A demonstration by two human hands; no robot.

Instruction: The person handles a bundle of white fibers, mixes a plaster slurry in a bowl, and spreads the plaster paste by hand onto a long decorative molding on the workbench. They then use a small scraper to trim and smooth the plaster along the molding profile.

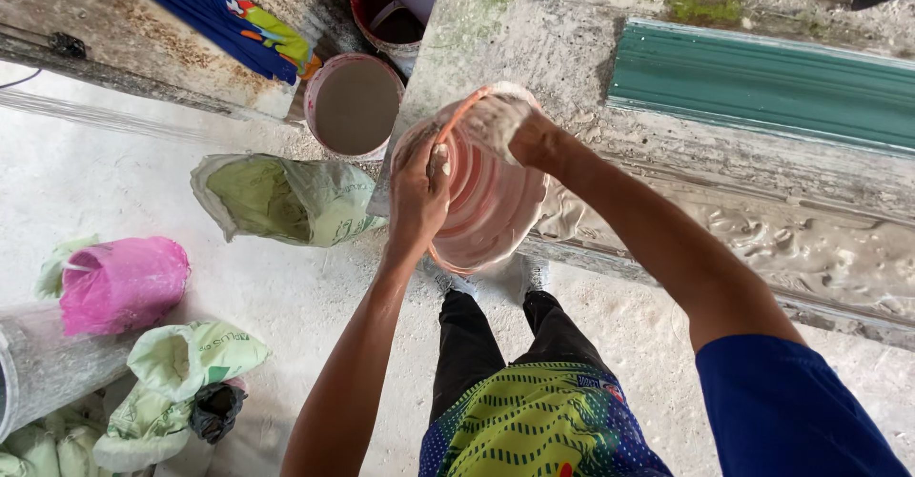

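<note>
I hold a pink plastic bucket (486,212), smeared with white plaster, tilted on the edge of a concrete slab (534,48). My left hand (417,191) grips the bucket's near left rim beside its orange wire handle (456,113). My right hand (519,134), coated in white paste, reaches into the top of the bucket and presses against its inner wall. What lies under the right hand's fingers is hidden. My legs and feet stand just below the bucket.
A bucket of grey mix (355,105) stands at the left of the slab, a dark red bucket (393,5) behind it. An open green sack (286,199), a pink bag (124,284) and more sacks (181,382) lie on the floor. A green moulding (762,81) runs along the right.
</note>
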